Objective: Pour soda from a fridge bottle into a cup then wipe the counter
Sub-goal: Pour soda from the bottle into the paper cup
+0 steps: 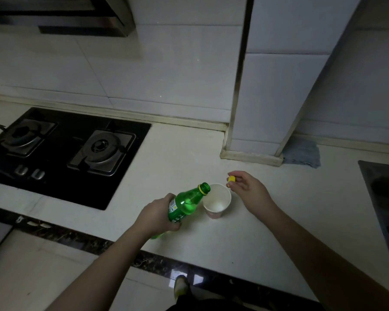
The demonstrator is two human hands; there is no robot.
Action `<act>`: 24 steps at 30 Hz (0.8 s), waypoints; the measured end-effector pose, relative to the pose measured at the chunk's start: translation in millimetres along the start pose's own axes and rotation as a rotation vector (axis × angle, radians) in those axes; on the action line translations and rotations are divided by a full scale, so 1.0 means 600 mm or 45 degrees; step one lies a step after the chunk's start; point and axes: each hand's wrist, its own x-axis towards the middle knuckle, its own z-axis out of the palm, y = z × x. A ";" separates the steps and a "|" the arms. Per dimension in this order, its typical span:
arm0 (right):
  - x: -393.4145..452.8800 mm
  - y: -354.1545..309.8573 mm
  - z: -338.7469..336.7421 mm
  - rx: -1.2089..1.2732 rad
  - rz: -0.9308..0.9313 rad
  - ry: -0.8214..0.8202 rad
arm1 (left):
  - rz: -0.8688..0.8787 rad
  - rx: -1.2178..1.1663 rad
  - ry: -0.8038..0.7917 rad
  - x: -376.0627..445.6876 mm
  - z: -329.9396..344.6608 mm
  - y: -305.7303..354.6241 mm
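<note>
On the pale table (267,232), near its front edge, a paper cup (216,202) stood upright with its mouth open to the camera; its white interior showed no visible liquid. Left hand (158,215): the fingers were curled round the lower body of a green plastic soda bottle (185,203), grasping it over the label. The bottle was uncapped and tilted to the right, with its open neck and yellow collar ring positioned at the left rim of the cup. No stream of soda could be seen leaving the neck. Whether the base of the bottle touched the table could not be determined, as the hand covered it.

Right hand (248,187): thumb and forefinger pinched a yellow bottle cap (231,178), held above the table just behind and to the right of the cup. The remaining fingers were loosely curled.

Further positions were as follows. A black two-burner gas hob (61,153) was set into the table at the left, well apart from the cup. A blue-grey cloth (303,154) lay flat on the table against the base of the tiled wall column (274,86), behind the right hand. The edge of a metal sink (382,189) was visible at the far right.
</note>
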 end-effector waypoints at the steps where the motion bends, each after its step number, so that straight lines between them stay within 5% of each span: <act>1: 0.000 0.006 0.001 0.025 0.008 0.005 | -0.008 0.024 -0.008 -0.002 0.002 0.002; 24: 0.000 0.059 -0.004 0.033 0.000 0.019 | -0.081 0.530 -0.127 -0.008 -0.014 0.034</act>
